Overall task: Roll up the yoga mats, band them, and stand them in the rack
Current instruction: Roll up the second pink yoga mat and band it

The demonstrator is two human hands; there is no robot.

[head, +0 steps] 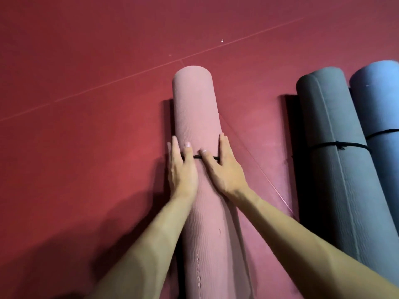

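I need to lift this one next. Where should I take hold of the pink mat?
Grip the pink mat around its middle at the black band, from above: it lies flat on the floor, and the band holds the roll tight.

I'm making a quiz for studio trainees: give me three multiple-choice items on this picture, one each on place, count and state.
1. Where do the grey mat and blue mat lie relative to the pink mat?
A) left of it
B) right of it
C) on top of it

2. How many rolled mats show a black band?
A) one
B) two
C) three

3. What state is the pink mat in?
A) spread flat
B) rolled, lying on the floor
C) standing in a rack

Key:
1 B, both lie on the person's right side.
2 C, each of the three rolls wears one.
3 B, it lies rolled on the floor, with the left hand and right hand on it.
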